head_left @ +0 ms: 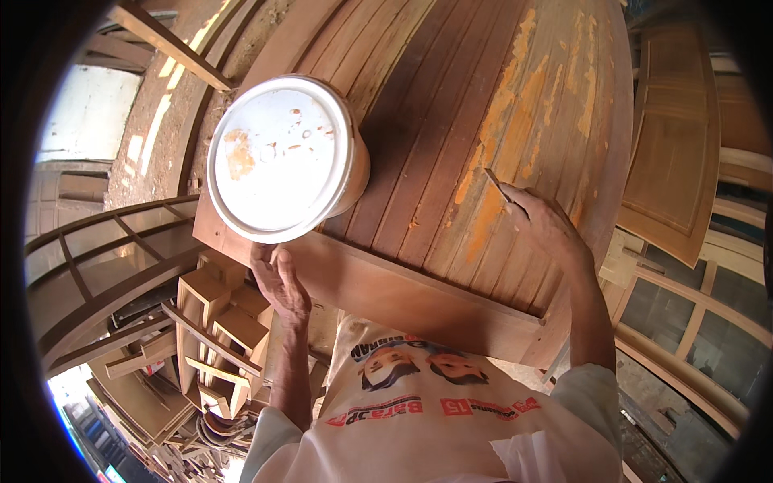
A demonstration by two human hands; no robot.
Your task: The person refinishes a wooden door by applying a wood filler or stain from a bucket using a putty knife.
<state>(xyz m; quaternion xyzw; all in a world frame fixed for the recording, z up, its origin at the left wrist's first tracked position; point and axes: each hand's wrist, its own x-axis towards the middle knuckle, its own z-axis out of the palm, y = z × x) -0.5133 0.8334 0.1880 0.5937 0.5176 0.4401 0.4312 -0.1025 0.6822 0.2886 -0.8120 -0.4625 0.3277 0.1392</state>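
Note:
In my right hand [541, 219] is a thin flat scraper [494, 180], its tip against the slatted wooden panel [419, 189]. Orange-yellow filler [509, 105] streaks the panel's right half around and beyond that tip. A white bucket [356, 173] with a smudged white lid [278, 161] stands at the panel's near left corner. My left hand [282, 286] is just below the lid's near rim, loosely curled with thumb and fingers apart. Some of its fingertips are hidden by the rim, so whether they touch the bucket or the panel's edge is unclear.
A framed lattice piece [113, 249] and stacked wooden offcuts [225, 322] lie at lower left. To the right lean a panelled door [675, 145] and a glazed wooden frame [684, 314]. A wooden bar [173, 44] slants at upper left above the sunlit ground.

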